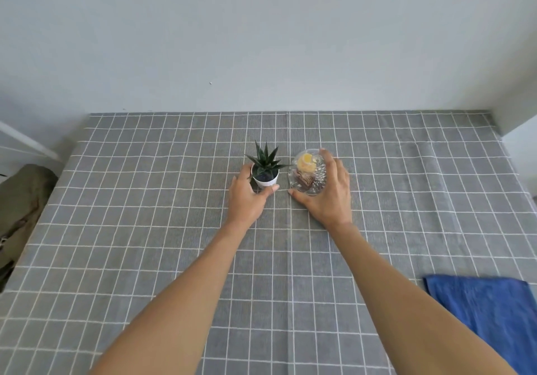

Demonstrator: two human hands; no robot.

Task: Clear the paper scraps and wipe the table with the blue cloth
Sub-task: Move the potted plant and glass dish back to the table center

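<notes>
A: What lies nearest?

B: The blue cloth, flat on the grey checked table at the near right corner. Its right and near parts run out of view. The long axis slants from the middle right down toward the near right; its one visible corner points away toward the table's centre.

A: Room around it?

B: Bare tablecloth spreads left of the cloth across the whole near half, crossed only by the two forearms. The table's left edge drops off beside an olive bag; the far edge meets the wall.

A: And the hands?

B: Both are reached out to the table's middle, well apart from the cloth. The left hand curls around a small white pot with a spiky succulent, thumb on its near side, fingers behind. The right hand is spread over a glass dish holding yellow and brown pieces, fingers arched on its right rim, thumb at its near edge. Pot and dish stand just beside each other. I cannot tell whether either is lifted.

A: So the cloth?

B: Untouched, behind and right of the right hand.
</notes>
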